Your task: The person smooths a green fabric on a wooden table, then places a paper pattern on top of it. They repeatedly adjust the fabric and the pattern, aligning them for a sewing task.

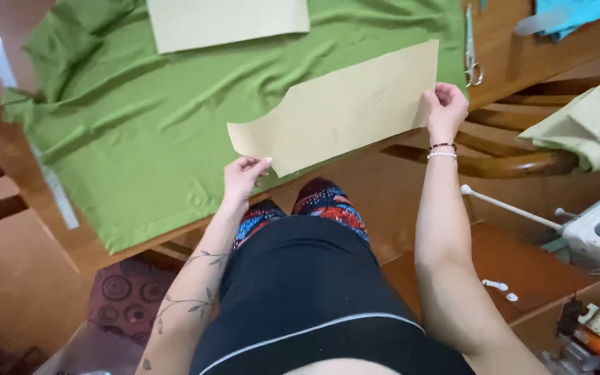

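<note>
1. Head view: we are holding a tan paper pattern (342,104) over the green cloth (147,146) on the surface (515,62).
2. Our left hand (242,177) is pinching its lower corner; our right hand (444,107) is pinching its right edge.
3. Scissors (471,48) are lying just beyond.

A plain tan paper pattern piece (342,104) is showing across the middle of the frame, with a second tan sheet (227,22) at the top edge. Solid leaf-green fabric (140,139) is covering the reddish-brown wooden table (522,52). Silver scissors (472,52) are glinting at upper right, beside turquoise cloth (578,14). Pale olive folded cloth (592,125) is lying at right. Leggings (324,201) are showing a red, blue and black print at centre, under a black top (307,298) with a white stripe.
</note>
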